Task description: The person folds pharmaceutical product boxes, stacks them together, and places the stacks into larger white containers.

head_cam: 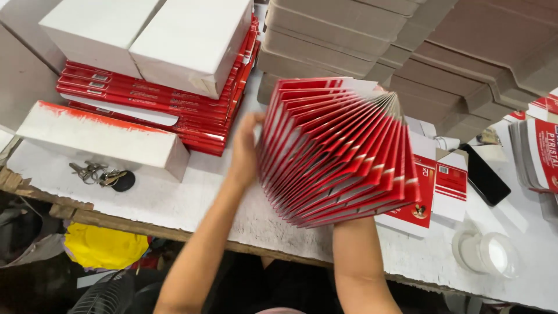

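A fanned stack of flat red-and-white carton blanks (pixel 337 154) stands on edge above the white worktable (pixel 192 200). My left hand (pixel 245 152) presses against the stack's left side, fingers up along the cards. My right hand is hidden behind and under the stack; only its forearm (pixel 357 261) shows, rising to the stack's lower right. The cards splay out from a tight edge at the upper right.
A pile of flat red cartons (pixel 145 99) with white boxes (pixel 192 40) on top lies at the back left. A long white box (pixel 99 139) and a bunch of keys (pixel 102 174) sit near the left edge. Grey board stacks (pixel 372 40), a black phone (pixel 485 174) and a clear tub (pixel 485 251) are on the right.
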